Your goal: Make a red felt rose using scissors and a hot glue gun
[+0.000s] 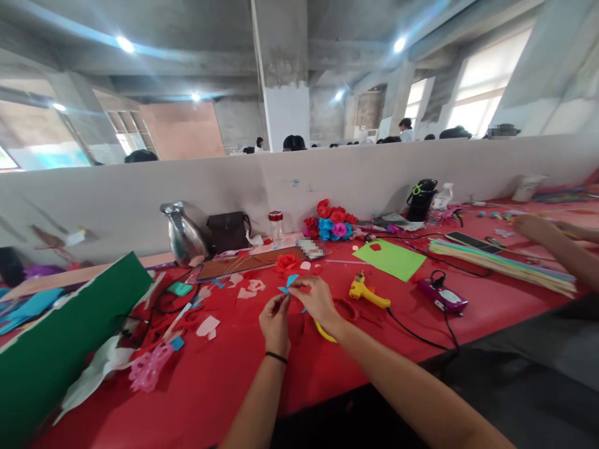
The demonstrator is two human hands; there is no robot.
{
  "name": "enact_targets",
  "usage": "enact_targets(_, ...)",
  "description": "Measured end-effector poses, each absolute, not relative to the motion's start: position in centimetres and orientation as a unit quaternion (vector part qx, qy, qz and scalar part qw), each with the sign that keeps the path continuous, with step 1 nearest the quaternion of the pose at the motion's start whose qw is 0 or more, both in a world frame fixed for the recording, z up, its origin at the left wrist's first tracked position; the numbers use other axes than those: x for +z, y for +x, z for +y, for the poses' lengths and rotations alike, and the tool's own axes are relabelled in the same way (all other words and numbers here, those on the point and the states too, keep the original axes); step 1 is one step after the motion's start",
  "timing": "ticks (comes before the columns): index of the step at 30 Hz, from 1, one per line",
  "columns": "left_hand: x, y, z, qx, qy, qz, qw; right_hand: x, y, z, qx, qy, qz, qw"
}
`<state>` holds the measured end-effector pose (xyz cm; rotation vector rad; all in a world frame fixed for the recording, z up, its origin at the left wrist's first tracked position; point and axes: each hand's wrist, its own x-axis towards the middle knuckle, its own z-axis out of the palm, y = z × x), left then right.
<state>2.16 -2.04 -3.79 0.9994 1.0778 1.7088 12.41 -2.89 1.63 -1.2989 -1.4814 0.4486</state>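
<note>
Between my two hands is a small piece of blue paper point(292, 280), pinched at the fingertips above the red tabletop. My left hand point(275, 321) is closed on its lower left edge, and a dark band circles that wrist. From the right, my right hand point(316, 299) grips the same piece with thumb and fingers. Partly hidden behind my right forearm lies a yellow-handled tool point(326, 332). A yellow glue gun point(369, 292) rests to the right, its black cord trailing off. Just beyond my hands sits a red paper flower point(286, 263).
A green board point(79, 318) stands at the left. Pink paper scraps point(208, 326) are scattered nearby. Farther back are a silver flask point(182, 234), a flower bunch point(333, 223) and green paper point(392, 259). A purple power box point(442, 295) and another person's hand point(533, 229) are at the right.
</note>
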Motion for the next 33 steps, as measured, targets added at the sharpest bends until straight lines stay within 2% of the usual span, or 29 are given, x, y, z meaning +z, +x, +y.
enact_targets(12,-3.6,3.3,1.6,0.598,0.526,0.476,0.372,1.4,15.7,1.1,0.127,-0.567,-0.61,0.538)
enact_targets(16,-4.3,2.0,3.2,0.582,0.581,0.492,0.286,2.0,19.8,5.1,0.106,-0.599,-0.583,0.538)
enact_targets(23,-5.4,-0.3,5.6,0.587,0.571,0.533,0.213,4.6,29.2,13.9,0.044,-0.669,-0.508,0.541)
enact_targets(33,-5.9,0.0,5.3,0.535,0.616,0.553,0.169,6.3,32.9,23.2,0.005,-0.701,-0.47,0.536)
